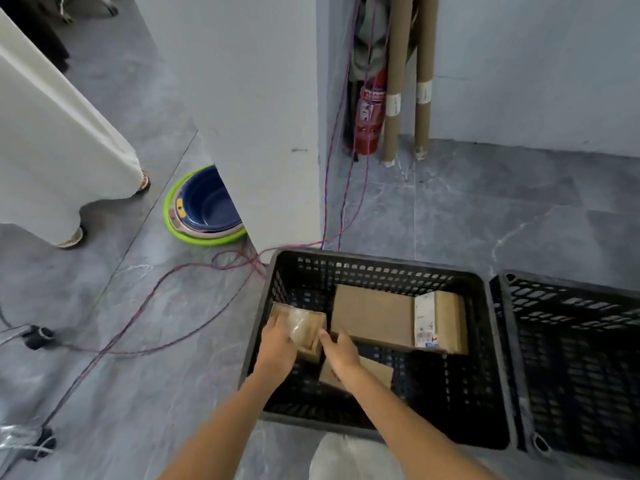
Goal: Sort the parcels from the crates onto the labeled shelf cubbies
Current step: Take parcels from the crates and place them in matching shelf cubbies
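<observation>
at the left of the crate [381, 263] the small parcel [306, 329] sits between your hands: left hand [277, 346] grips its left edge, right hand [341, 349] touches the right side, curl unclear. long axis runs roughly away from you.

three parcels [374, 318] in left crate [377, 268]; second crate [571, 306] just right.

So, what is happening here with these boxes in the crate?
A person leans over a black crate on the floor and holds a small taped parcel between both hands, the left hand on its left side, the right hand on its right. A larger box with a white label and another small box lie in the same crate. A second black crate stands to the right. No shelf is in view.
</observation>
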### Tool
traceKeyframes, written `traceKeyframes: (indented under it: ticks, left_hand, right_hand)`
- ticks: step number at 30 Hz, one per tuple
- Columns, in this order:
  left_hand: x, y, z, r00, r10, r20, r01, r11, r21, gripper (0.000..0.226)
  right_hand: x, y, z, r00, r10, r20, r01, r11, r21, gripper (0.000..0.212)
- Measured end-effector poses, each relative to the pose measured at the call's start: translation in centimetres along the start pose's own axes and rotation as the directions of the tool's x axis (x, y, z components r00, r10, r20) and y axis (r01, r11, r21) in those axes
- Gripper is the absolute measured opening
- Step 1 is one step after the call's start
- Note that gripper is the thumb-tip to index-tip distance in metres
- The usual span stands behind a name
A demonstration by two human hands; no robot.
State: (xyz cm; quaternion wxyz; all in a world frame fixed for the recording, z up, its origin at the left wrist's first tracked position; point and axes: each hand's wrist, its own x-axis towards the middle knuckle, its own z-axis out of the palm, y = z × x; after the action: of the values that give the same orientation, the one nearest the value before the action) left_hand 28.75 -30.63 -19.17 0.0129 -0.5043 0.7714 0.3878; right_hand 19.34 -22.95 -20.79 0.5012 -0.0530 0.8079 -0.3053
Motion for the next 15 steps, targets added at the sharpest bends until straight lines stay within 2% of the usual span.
traceKeyframes:
  ticks: [2, 4, 6, 9, 11, 15]
  left_hand:
    - [1.8, -2.9, 2.4, 0.999, 0.003, -0.046, -0.001, 0.999, 0.036, 0.036]
    - [3.0, -4.7, 4.0, 0.998, -0.008, -0.055, 0.012, 0.997, 0.078, 0.047]
    - [2.9, -4.0, 4.1, 0.997, -0.032, -0.067, 0.033, 0.999, 0.001, 0.056]
    - [2.1, -1.7, 3.2, 0.989, -0.132, -0.067, 0.115, 0.97, -0.216, 0.066]
    - [1.6, -0.8, 2.7, 0.975, -0.214, -0.052, 0.185, 0.926, -0.328, 0.073]
    - [-0.2, 1.5, 1.5, 0.964, -0.262, -0.042, 0.228, 0.899, -0.373, 0.07]
  right_hand:
    - [2.8, 0.9, 1.7, 0.999, 0.035, 0.03, -0.037, 0.997, 0.072, 0.068]
    - [4.6, 1.4, 3.2, 0.995, 0.047, 0.09, -0.061, 0.985, 0.159, 0.069]
    - [5.4, 1.6, 4.4, 0.989, 0.053, 0.137, -0.092, 0.951, 0.294, 0.064]
    - [5.6, 2.1, 5.6, 0.991, 0.039, 0.126, -0.102, 0.833, 0.544, 0.057]
    - [6.0, 3.0, 5.7, 0.998, 0.036, 0.061, -0.063, 0.839, 0.54, 0.059]
    - [3.8, 2.8, 3.4, 0.999, 0.031, -0.04, -0.005, 0.85, 0.527, 0.046]
